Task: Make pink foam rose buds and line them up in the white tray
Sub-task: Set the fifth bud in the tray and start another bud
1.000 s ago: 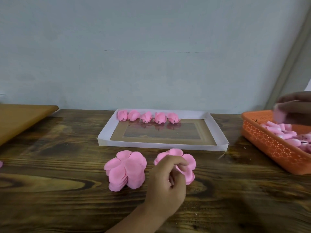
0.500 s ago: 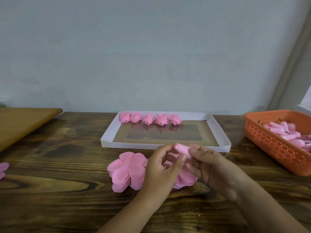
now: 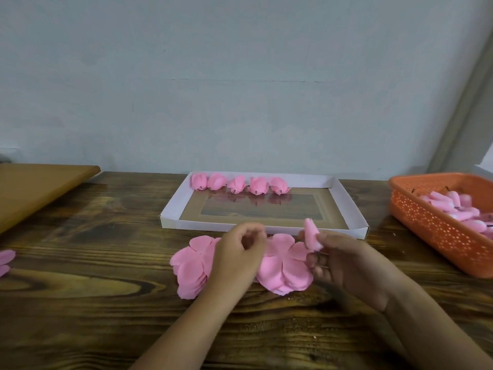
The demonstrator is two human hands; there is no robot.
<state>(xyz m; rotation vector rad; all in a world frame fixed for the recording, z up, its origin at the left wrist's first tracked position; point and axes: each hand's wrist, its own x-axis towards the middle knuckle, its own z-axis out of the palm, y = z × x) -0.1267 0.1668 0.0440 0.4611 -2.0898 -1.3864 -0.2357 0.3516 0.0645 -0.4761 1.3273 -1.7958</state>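
Head view: a pink bud core (image 3: pixel 311 234) is pinched by right hand (image 3: pixel 352 265) fingers near the white tray (image 3: pixel 349 206) front edge. Left hand (image 3: pixel 237 259) fingers are curled over petal stacks (image 3: pixel 282 271) on counter (image 3: pixel 93 303), grip unclear. Five buds (image 3: pixel 238 184) are lined along tray's far edge w/ open room at right.

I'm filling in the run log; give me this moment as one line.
stage: bud making | right hand: pinches foam core | left hand: over petal stacks | tray: five buds in back row

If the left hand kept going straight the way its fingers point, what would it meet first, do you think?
Probably the near wall of the white tray: the left hand points away over the petal stacks, though depth is unclear.
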